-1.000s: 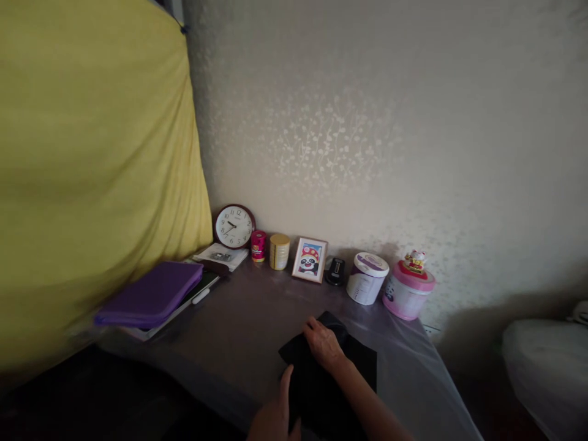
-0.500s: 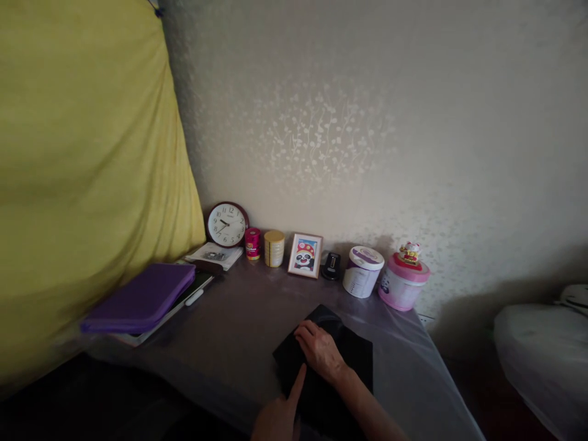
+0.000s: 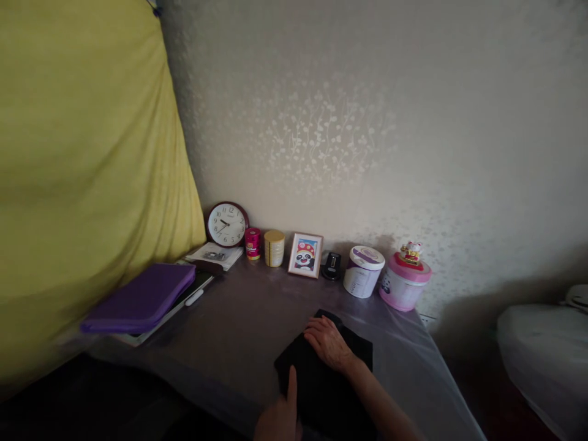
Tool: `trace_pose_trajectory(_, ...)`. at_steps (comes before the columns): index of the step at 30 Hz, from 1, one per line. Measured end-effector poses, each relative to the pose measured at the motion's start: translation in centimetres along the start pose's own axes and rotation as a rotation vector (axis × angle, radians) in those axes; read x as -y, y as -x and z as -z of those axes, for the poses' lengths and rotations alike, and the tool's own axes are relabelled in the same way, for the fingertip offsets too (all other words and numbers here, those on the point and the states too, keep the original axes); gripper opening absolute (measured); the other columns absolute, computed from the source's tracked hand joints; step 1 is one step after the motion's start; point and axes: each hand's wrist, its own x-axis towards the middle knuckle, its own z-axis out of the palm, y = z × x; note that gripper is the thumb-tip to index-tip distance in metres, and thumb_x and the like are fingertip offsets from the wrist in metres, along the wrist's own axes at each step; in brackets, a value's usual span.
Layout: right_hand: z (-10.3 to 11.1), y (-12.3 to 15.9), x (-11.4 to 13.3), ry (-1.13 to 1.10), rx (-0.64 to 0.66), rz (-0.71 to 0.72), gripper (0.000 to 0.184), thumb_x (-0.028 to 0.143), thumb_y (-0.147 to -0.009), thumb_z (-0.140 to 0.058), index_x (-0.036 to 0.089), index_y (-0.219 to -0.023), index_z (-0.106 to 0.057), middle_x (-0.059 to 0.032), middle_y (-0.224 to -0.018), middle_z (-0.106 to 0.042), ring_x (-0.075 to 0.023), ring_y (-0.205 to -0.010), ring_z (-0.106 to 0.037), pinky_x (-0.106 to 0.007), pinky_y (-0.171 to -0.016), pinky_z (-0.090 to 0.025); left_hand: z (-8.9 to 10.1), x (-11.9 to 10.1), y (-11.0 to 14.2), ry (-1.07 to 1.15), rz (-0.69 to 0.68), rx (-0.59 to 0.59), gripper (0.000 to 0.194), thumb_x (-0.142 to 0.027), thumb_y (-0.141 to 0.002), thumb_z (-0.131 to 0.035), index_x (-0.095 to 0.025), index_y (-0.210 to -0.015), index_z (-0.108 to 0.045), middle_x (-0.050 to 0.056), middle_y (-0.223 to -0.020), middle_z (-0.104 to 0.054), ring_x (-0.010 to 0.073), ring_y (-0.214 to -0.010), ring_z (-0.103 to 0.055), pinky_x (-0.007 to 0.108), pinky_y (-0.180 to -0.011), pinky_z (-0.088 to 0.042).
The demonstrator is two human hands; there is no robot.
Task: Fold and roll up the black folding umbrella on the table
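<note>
A piece of black cloth, perhaps a folded garment, lies on the near part of the table. My right hand rests on its upper part, palm down, with the fingers lying fairly flat. Low in the view, my left hand is at the cloth's left side. Its index finger points forward along the cloth, while its other fingers are blurred and mostly out of sight. The cloth's lower end fades into shadow.
The table has a plastic cover. A purple folder lies at left. Along the wall stand a clock, a red can, a yellow-lidded can, a picture frame, a white tub and a pink tub.
My right hand has moved slightly up and right over the cloth, and the cloth's top edge sits lower. My left index finger has shifted a little left and now points more straight ahead.
</note>
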Motion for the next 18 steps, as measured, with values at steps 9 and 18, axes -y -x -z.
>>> trace_pose_trajectory(9,0.7,-2.2,-3.5,0.159,0.171,-0.207,0.039,0.031,-0.091,-0.028,0.019,-0.083,-0.064,-0.0057,-0.087,-0.066,-0.016,-0.088,-0.057,-0.025,-0.078,-0.038,-0.5,0.2,-0.3,0.03,0.003,-0.02,0.07,-0.013,-0.078,-0.039,-0.007,-0.138,-0.003,0.017,-0.112,-0.058,0.0272,-0.097,-0.058,0.039,-0.081,-0.043)
trace_pose_trajectory(18,2.2,-2.3,-4.1,0.253,-0.017,-0.458,0.033,0.029,-0.088,-0.033,0.017,-0.087,-0.064,-0.0124,-0.098,-0.064,-0.0242,-0.097,-0.054,-0.035,-0.082,-0.038,-1.3,0.9,-0.4,0.085,-0.024,-0.059,0.065,-0.019,-0.082,-0.037,-0.004,-0.138,-0.006,0.017,-0.11,-0.058,0.0247,-0.098,-0.057,0.035,-0.081,-0.043)
